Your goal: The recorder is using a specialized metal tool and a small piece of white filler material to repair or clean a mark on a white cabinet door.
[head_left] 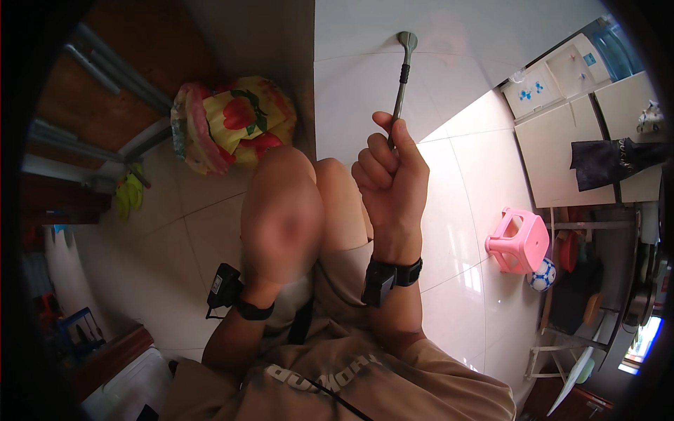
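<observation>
My right hand (pixel 392 165) is closed around the lower part of a thin metal rod (pixel 401 98), raised in front of my knees. The rod has a black ribbed collar and a flared, flat head at its top end, close to the white tiled surface (pixel 351 91). My left hand (pixel 281 242) is at my left knee (pixel 284 168). A smear hides its fingers, so I cannot tell whether it holds anything. Both wrists wear black straps with small dark boxes.
A yellow bag with red flowers (pixel 239 123) lies beyond my left knee. To the right stand a pink stool (pixel 521 242), a blue-and-white ball (pixel 542 275) and pale cabinets (pixel 562 154) with a dark cloth (pixel 611 163). Metal-framed wooden furniture (pixel 105 84) is at the left.
</observation>
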A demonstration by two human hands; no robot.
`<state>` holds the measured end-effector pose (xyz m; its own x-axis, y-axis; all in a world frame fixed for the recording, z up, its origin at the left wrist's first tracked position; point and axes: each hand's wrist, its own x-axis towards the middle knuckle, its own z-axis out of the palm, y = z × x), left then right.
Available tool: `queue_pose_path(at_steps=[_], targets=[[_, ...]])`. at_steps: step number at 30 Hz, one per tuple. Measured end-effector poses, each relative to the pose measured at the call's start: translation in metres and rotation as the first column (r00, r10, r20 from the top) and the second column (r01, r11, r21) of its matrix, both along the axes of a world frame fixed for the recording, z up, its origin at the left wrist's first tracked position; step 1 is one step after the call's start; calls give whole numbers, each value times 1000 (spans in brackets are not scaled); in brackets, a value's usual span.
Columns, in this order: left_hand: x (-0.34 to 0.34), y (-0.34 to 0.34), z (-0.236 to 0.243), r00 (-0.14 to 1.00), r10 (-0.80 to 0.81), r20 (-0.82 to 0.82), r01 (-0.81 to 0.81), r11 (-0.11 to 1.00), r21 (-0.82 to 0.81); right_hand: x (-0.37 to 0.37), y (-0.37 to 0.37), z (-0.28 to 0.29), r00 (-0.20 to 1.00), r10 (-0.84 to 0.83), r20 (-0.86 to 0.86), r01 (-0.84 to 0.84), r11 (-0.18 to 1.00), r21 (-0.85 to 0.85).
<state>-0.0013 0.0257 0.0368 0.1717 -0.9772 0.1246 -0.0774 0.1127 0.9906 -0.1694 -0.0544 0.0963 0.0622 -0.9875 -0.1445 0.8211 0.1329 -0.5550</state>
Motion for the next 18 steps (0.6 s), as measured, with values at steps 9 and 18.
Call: queue_pose_path(at_steps=[9, 18], targets=[[-4, -5, -3, 1000, -23, 15, 24, 991, -134, -13, -19, 39, 991, -114, -72, 102, 983, -155], [1, -4, 3, 995, -40, 94, 44, 998, -41, 2, 2, -23, 997, 50, 50, -53, 997, 57]])
